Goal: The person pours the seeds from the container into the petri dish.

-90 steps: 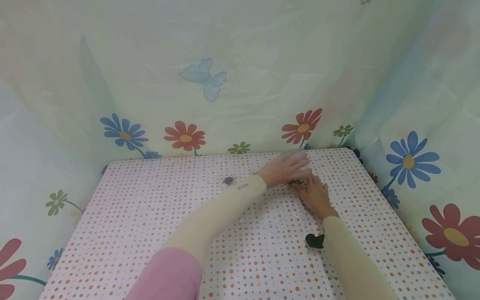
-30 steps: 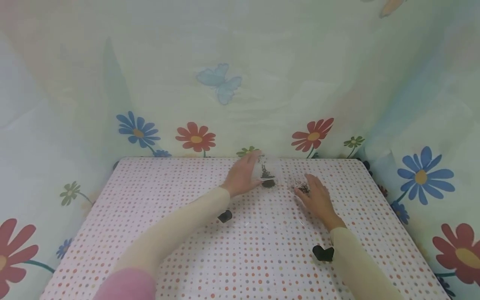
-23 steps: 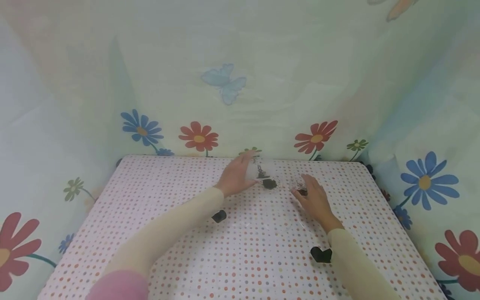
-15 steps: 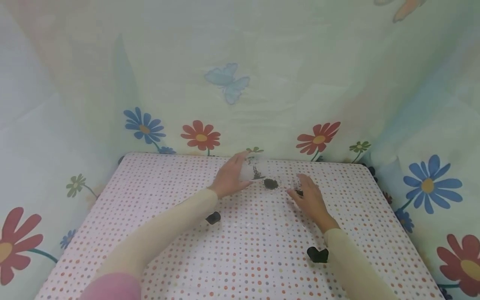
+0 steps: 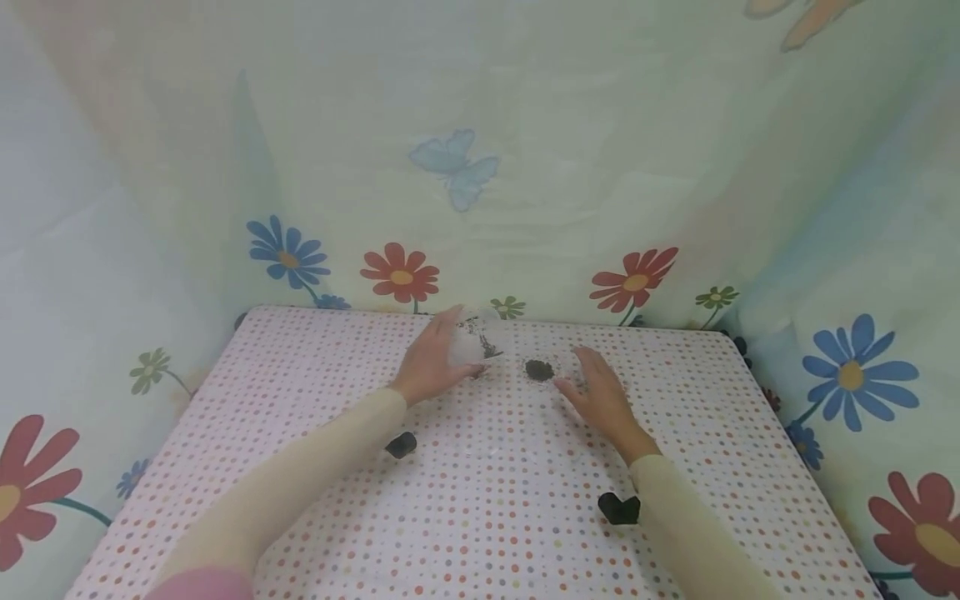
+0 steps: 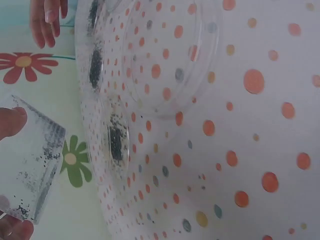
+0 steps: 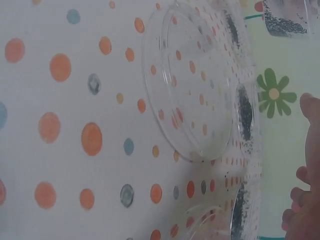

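Note:
My left hand (image 5: 433, 358) holds a clear straight-sided container (image 5: 477, 337) above the back of the table, gripped between thumb and fingers. Dark fine grains cling along its wall, plainer in the left wrist view, where the container (image 6: 35, 160) is tilted. Below and right of it lies a small heap of dark grains (image 5: 538, 370) in a shallow clear dish. My right hand (image 5: 603, 404) hovers just right of that heap, fingers spread and holding nothing. The right wrist view shows several grain heaps in a row, one of them (image 7: 245, 112) in the middle.
A larger clear round dish (image 7: 172, 132) lies nearer to me on the dotted tablecloth (image 5: 450, 533). Part of another clear rim (image 7: 207, 215) shows beside it. A flower-printed sheet (image 5: 570, 192) stands behind the table. A dark shape (image 5: 619, 507) sits by my right wrist.
My left hand was reaching across beside the right hand; it has moved left with the container. My right hand has shifted a little left, beside the middle heap.

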`<action>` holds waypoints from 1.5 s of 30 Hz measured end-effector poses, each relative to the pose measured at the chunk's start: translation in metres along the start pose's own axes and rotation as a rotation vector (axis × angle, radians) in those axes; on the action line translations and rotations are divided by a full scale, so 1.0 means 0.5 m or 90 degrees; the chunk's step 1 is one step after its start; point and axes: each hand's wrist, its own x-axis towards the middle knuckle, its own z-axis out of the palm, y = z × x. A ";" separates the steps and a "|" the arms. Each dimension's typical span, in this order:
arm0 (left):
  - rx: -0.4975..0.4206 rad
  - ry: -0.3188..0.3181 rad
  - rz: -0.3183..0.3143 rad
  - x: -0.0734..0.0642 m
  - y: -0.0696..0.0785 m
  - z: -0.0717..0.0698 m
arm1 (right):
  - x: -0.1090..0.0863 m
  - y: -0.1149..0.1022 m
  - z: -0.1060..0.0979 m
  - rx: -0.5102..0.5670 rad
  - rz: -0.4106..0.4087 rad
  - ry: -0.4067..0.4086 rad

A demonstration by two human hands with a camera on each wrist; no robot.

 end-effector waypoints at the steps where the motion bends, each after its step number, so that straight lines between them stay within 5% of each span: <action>1: 0.000 0.005 -0.005 -0.003 -0.004 -0.003 | 0.001 -0.003 0.002 -0.001 -0.002 -0.001; 33: -0.011 0.028 -0.101 -0.069 -0.094 -0.033 | 0.004 -0.060 0.028 0.044 -0.032 -0.012; 45: -0.035 0.018 -0.167 -0.089 -0.119 -0.019 | 0.008 -0.061 0.041 0.034 -0.033 -0.013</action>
